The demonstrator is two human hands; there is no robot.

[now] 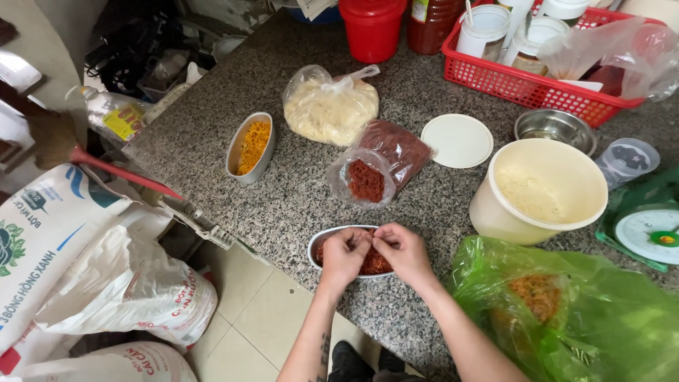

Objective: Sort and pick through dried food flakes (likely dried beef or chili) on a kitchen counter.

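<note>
Here both hands meet over a small oval metal tray (320,249) of dark red shredded stuff, which sits at the near edge of the speckled granite worktop (205,134). The left hand (344,256) and right hand (403,251) have their fingertips pinched together, touching each other above the tray's filling; whether a pinch of shreds is held between them I cannot tell. Just beyond the tray lies an open clear bag of red shreds (366,178), with a bag of pale shreds (331,106) behind it. To the left, well apart, rests a second oval tray with orange shreds (251,147). A cream bucket (537,189) stands to the right, near a green plastic bag (566,311).
</note>
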